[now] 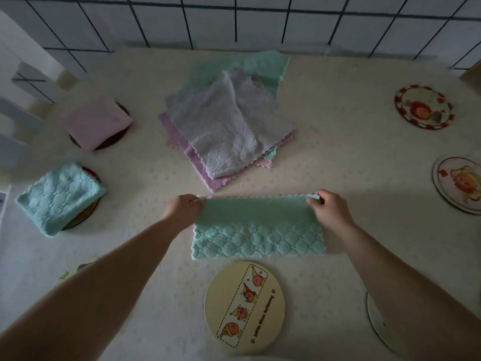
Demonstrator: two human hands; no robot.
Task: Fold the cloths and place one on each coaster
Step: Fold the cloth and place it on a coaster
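Two hands hold one green cloth (259,226), half-folded on the counter (351,157): the left hand (182,211) pinches its far-left corner, the right hand (329,211) its far-right corner. The cloth hangs back from the fingers (313,198) toward the person, its long axis running straight from hand to hand. Nearer still lies a bare round coaster (244,307), probably its destination after another fold, equally reachable by either hand.

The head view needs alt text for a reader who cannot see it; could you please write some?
Both hands, left hand and right hand, pinch the far corners of a half-folded green cloth on a cream table. Folded pink cloth and blue cloth cover two left coasters; an unfolded pile lies beyond, and a bare cartoon coaster sits nearest.
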